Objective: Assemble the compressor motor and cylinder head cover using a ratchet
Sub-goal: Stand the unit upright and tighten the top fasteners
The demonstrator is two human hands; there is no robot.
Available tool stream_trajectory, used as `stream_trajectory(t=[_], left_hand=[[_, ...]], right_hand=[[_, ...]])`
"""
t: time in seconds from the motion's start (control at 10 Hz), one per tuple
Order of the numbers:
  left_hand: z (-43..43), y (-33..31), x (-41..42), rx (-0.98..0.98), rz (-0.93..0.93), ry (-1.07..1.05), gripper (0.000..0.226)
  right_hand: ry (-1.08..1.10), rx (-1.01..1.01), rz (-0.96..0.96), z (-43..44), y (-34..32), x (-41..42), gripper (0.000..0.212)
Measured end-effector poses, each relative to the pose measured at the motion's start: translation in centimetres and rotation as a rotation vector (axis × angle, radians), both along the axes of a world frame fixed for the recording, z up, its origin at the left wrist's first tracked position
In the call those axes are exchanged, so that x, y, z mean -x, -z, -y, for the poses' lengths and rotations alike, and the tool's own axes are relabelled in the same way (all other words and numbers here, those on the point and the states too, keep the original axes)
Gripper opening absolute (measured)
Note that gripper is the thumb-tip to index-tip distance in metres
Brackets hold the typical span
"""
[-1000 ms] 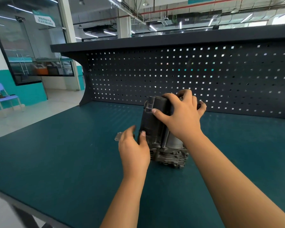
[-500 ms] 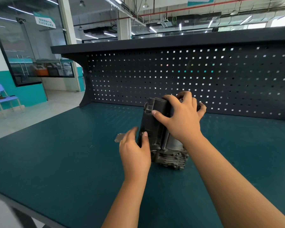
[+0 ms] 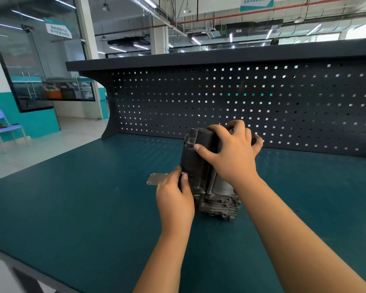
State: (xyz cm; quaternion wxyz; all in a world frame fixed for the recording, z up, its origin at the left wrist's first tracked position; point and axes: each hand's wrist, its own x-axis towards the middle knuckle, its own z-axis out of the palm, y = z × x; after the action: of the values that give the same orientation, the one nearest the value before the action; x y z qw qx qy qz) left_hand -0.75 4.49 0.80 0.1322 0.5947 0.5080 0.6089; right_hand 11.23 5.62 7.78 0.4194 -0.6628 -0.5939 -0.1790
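Note:
A dark grey compressor motor (image 3: pixel 195 163) stands upright on its finned metal base (image 3: pixel 220 207) in the middle of the green workbench (image 3: pixel 82 208). My right hand (image 3: pixel 234 157) wraps over the top of the motor and grips it. My left hand (image 3: pixel 174 199) presses against the motor's lower left side, thumb and fingers on the housing. A small flat grey cover plate (image 3: pixel 155 178) lies on the bench just left of the motor, partly hidden behind my left hand. No ratchet is in view.
A dark perforated pegboard (image 3: pixel 262 102) with a shelf on top closes the back of the bench. The bench's front edge runs along the lower left. A blue chair (image 3: pixel 2 125) stands on the floor far left.
My left hand has moved in from beside the motor and now rests against its lower left side. My right hand stays on top of the motor.

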Motion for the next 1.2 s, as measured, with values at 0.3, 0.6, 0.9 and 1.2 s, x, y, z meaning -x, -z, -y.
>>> stream_trajectory(t=[0.3,0.6,0.9,1.2], left_hand=[[0.0,-0.3,-0.1,0.029,0.196,0.008,0.019],[0.0,0.2,-0.3,-0.091,0.194,-0.029,0.011],[-0.6,0.2,-0.4,-0.108,0.153,-0.045,0.008],[-0.9,0.5,-0.5,-0.112,0.11,-0.062,0.015]], right_hand=[[-0.001,-0.001,0.003,0.0,0.0,0.1,0.054],[0.002,-0.011,0.0,-0.1,0.0,0.0,0.054],[-0.001,-0.013,0.004,-0.1,0.0,-0.1,0.054],[-0.008,-0.006,0.003,0.0,0.0,0.1,0.054]])
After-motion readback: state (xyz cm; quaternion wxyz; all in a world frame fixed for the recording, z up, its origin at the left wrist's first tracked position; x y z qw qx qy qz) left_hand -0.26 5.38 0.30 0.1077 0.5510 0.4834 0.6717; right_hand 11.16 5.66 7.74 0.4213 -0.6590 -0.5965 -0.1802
